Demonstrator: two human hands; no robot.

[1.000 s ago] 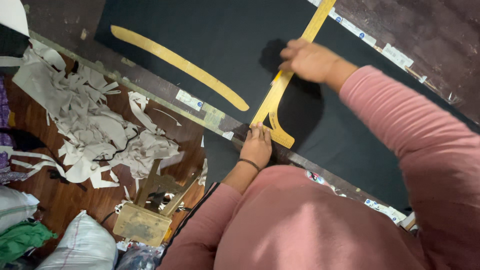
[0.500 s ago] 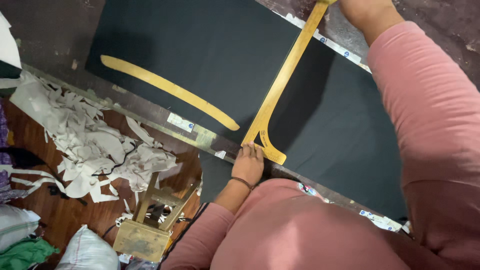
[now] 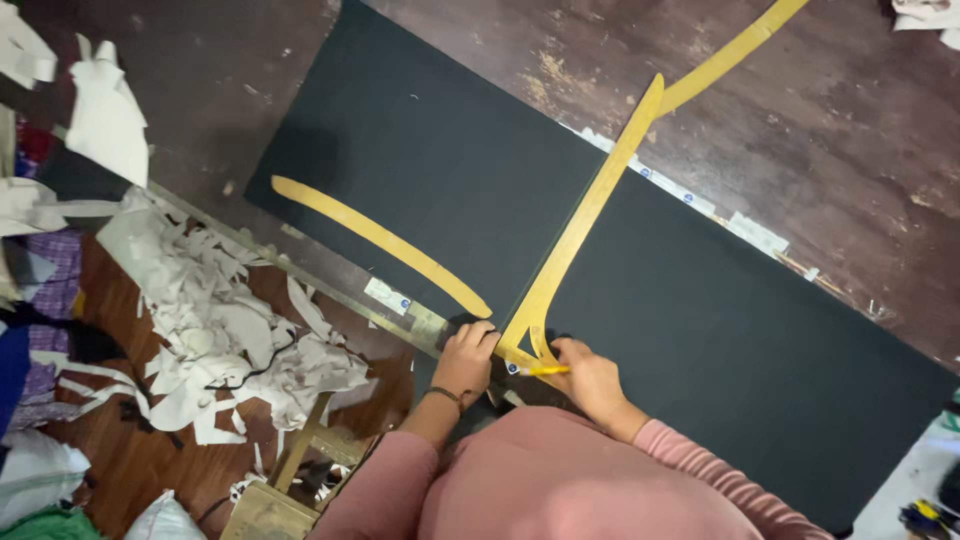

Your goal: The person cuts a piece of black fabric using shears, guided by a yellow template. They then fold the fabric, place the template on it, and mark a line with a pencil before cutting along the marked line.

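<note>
Left hand (image 3: 467,352) pressed flat on near corner of long yellow wooden ruler (image 3: 580,226), fingers spread — ruler lies across dark cloth (image 3: 440,170) on tabletop (image 3: 800,120). Right hand (image 3: 588,375) clamped on yellow marker (image 3: 540,370), tip at ruler's edge. Curved yellow ruler (image 3: 380,240) lies apart, leftward — white scraps (image 3: 220,330) on floor.

Black cloth (image 3: 420,180) open; curved ruler (image 3: 380,240) (wooden) intrudes.
</note>
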